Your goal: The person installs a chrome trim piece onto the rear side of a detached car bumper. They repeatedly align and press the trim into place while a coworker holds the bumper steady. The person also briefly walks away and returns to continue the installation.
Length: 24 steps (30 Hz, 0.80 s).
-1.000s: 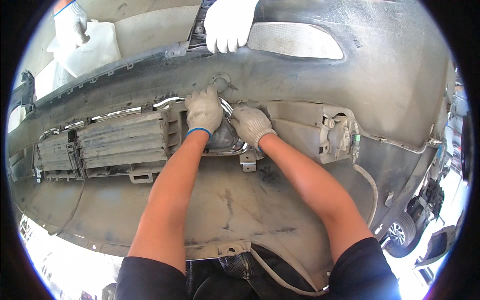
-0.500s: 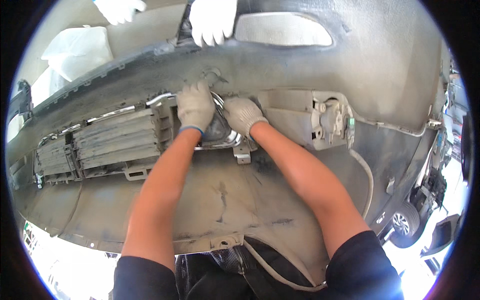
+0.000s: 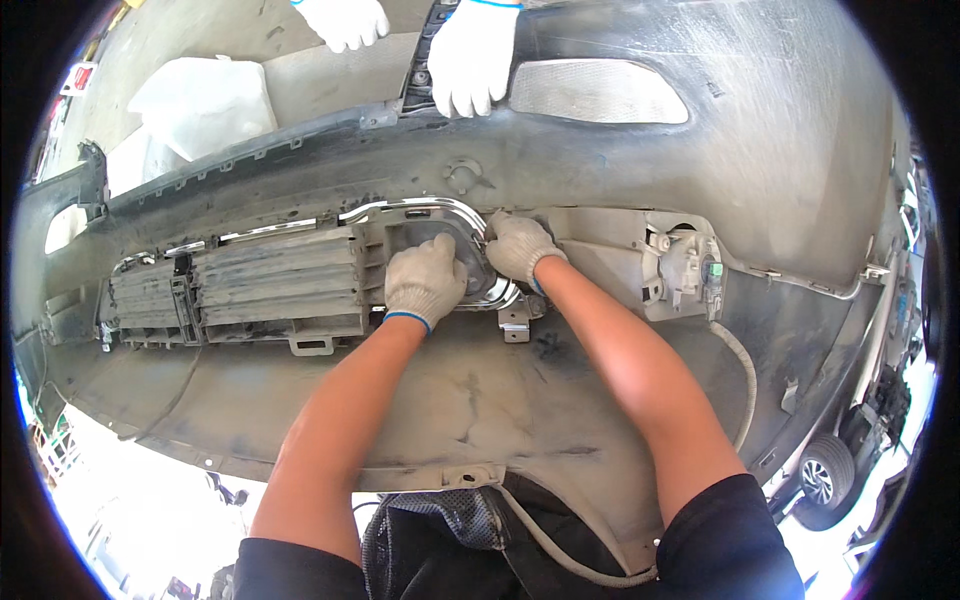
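A large dusty car bumper lies inner side up in front of me. Set in it is a louvred grille insert edged by bright chrome trim. My left hand, in a grey knit glove, rests with curled fingers over the dark panel inside the trim's rounded right end; its fingertips are partly hidden. Just right of it, my right hand, gloved alike, has its fingers bent around the trim's outer edge. A metal bracket sits below the right hand.
Another person's white-gloved hands are at the bumper's far edge, beside a mesh-covered opening. A fog lamp with a green connector sits at right, its cable running down. Clear plastic sheeting lies far left.
My left hand has come down from the trim's upper edge to the dark panel. The right hand stays at the trim's right end. The whole view has shifted slightly.
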Available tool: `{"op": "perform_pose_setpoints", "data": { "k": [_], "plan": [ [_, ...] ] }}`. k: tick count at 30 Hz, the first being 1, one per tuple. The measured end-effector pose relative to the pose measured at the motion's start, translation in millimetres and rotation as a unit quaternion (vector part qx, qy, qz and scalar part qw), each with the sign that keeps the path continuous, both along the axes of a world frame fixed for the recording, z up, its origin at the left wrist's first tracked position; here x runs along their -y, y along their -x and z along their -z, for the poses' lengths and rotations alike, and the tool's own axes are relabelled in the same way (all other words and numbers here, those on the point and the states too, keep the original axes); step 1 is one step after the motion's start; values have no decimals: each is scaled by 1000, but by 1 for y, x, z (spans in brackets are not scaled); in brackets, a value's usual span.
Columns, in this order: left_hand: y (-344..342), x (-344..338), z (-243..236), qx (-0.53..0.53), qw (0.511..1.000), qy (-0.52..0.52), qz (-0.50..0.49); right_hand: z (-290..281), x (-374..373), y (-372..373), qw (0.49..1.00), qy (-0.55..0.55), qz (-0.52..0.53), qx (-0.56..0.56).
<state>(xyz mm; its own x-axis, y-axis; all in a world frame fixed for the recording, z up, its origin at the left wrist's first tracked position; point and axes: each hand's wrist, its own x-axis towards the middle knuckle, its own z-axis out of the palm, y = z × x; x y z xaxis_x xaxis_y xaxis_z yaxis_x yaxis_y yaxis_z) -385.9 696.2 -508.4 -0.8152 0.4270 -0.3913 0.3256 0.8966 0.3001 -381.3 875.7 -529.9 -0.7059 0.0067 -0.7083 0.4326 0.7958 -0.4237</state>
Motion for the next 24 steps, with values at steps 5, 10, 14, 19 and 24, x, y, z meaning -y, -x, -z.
{"op": "perform_pose_setpoints", "data": {
  "k": [5, 10, 14, 19, 24],
  "plan": [
    [0, -1, -1, 5, 1000, 4, -4, -1, 6, -2, 997, -47, -10, -55],
    [2, -2, -5, 21, 999, 33, 6, 6, 5, -1, 989, -56, -127, -53],
    [2, 0, -2, 26, 999, 35, 7, 5, 3, 2, 988, -52, -121, -76],
    [1, 2, 1, 16, 1000, -7, -14, 3, 8, 1, 979, -62, -92, -168],
    [-6, 7, 14, -70, 993, -90, -29, -9, 13, -4, 970, 54, -83, -222]
  ]
}}
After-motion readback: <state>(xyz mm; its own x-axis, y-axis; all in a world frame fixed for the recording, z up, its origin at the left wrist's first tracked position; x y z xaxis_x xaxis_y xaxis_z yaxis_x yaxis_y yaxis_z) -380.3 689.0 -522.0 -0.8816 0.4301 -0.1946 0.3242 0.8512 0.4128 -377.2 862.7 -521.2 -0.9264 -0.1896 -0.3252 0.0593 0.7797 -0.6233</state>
